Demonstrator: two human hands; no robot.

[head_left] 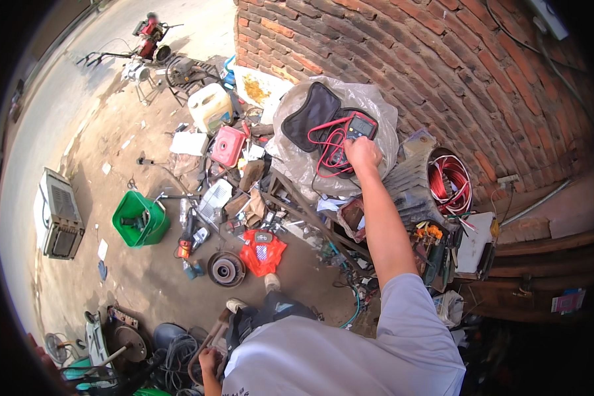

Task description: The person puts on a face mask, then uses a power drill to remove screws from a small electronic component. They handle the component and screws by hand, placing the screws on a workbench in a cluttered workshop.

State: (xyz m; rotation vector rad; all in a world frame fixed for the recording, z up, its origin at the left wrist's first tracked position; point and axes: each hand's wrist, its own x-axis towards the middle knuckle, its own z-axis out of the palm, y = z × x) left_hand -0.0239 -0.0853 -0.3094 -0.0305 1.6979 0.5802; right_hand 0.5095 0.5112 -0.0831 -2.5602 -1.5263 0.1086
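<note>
A dark multimeter (361, 127) with a red edge lies in an opened black zip case (312, 113), on top of a stack covered with clear plastic sheeting (290, 162). My right hand (363, 155) reaches far forward, its fingers curled onto the meter's lower part, which they hide. Looped red test leads (330, 135) spill over the case beside that hand. Low in the view, my left hand (208, 360) is closed at a brown curved bar (212, 335), seemingly part of a chair frame; its fingertips are hidden.
A brick wall (402, 59) rises behind the stack. To the right sits a ribbed metal motor housing (409, 178) with red wire coils (449, 181). A green bucket (140, 220), a round metal part (226, 269), an orange bag (263, 252) and scattered scrap cover the ground at left.
</note>
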